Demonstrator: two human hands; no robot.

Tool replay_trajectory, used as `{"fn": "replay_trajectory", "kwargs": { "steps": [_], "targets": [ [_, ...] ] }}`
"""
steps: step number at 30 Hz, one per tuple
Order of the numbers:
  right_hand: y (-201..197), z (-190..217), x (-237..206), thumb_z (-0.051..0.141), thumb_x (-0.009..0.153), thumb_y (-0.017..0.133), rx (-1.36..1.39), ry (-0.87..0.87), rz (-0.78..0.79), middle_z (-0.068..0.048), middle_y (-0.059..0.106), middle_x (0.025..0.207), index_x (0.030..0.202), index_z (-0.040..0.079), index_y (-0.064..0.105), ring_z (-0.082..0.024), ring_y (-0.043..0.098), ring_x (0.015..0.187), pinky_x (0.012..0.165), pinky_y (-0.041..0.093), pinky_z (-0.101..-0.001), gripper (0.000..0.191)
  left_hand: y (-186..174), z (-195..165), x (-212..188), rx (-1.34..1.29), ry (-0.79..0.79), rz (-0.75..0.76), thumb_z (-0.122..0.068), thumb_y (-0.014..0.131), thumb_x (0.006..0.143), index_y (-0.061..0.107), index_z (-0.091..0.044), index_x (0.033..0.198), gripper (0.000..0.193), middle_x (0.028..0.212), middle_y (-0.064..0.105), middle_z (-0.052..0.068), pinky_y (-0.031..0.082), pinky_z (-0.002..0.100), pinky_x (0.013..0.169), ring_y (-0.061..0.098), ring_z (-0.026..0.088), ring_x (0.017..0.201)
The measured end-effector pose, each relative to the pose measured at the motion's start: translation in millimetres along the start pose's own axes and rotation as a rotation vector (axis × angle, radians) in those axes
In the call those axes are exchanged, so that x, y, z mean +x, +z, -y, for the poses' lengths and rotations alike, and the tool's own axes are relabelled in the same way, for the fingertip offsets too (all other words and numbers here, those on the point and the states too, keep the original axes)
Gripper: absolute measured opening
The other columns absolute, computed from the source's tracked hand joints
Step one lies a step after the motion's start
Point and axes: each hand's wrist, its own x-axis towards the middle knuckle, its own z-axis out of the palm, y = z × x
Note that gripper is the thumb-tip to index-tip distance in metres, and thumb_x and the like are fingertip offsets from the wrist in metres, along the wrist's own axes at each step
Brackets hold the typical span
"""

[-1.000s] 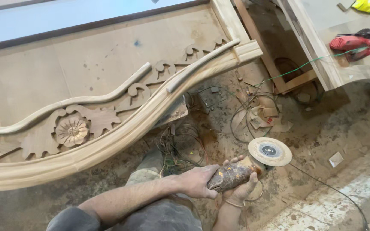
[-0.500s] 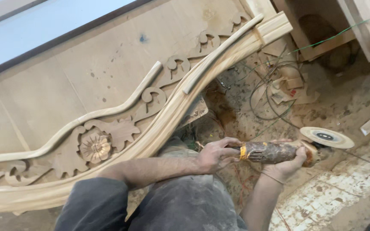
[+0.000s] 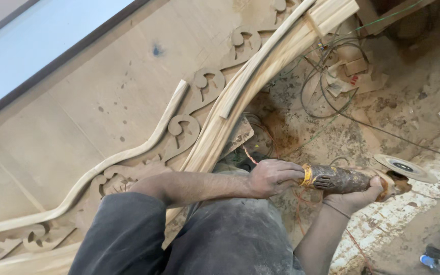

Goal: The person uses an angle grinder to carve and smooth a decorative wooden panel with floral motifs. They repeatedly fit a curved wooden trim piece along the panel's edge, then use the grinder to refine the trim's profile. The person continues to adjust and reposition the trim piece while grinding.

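Sawdust covers the workshop floor (image 3: 413, 86), where loose cables (image 3: 327, 97) and wood scraps lie beside a large carved panel (image 3: 103, 117) with scroll ornaments and a curved rail (image 3: 240, 107) along its edge. Both hands hold a dusty grinder (image 3: 342, 179) out over the floor, clear of the wood. The left hand (image 3: 273, 177) is closed around the rear of its body near the yellow band; the right hand (image 3: 355, 199) cups it from below, close to the head. Its disc (image 3: 404, 167) sits at the far end, facing up and touching nothing. It looks like a pause between passes, the tool being readied; bringing the disc to the rail would call for a firm two-handed grip and keeping the cord away.
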Motion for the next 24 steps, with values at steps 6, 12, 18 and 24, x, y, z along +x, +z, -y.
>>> {"fn": "replay_trajectory", "kwargs": {
  "steps": [6,12,18,24],
  "targets": [
    [-22.7,0.2,12.3,0.034,0.097,0.06,0.097,0.012,0.036,-0.013,0.061,0.111,0.124,0.006,0.053,-0.032,0.066,0.103,0.092,0.059,-0.0483,0.039,-9.4,29.9,21.8,0.074,0.206,0.406,-0.021,0.077,0.091,0.067,-0.01,0.12,0.032,0.127,0.069,0.009,0.057,0.041,0.094,0.069,0.026,0.113],
    [-60.1,8.7,-0.6,0.038,0.092,0.058,-0.088,0.076,0.021,-0.014,0.062,0.107,0.12,0.008,0.054,-0.032,0.066,0.093,0.083,0.058,-0.052,0.042,-148.6,128.5,72.8,0.758,0.216,0.558,-0.016,0.079,0.085,0.071,-0.02,0.125,0.041,0.141,0.065,0.004,0.035,0.049,0.122,0.048,0.026,0.143],
    [-57.4,12.3,-12.9,0.041,0.094,0.06,-0.057,0.099,-0.001,-0.013,0.064,0.114,0.121,0.009,0.053,-0.032,0.066,0.098,0.087,0.058,-0.0516,0.042,-192.1,158.8,102.5,0.965,0.278,1.023,-0.022,0.078,0.083,0.069,-0.032,0.12,0.039,0.138,0.064,-0.008,0.024,0.053,0.123,0.044,0.015,0.141],
    [-36.4,15.1,-10.2,0.039,0.094,0.063,-0.057,0.055,0.048,-0.012,0.065,0.118,0.128,0.009,0.056,-0.031,0.067,0.102,0.09,0.058,-0.0504,0.046,-155.7,155.3,128.5,0.839,0.447,1.101,-0.028,0.075,0.094,0.07,-0.03,0.122,0.028,0.119,0.071,-0.003,0.024,0.051,0.131,0.059,0.018,0.129]
  ]
}}
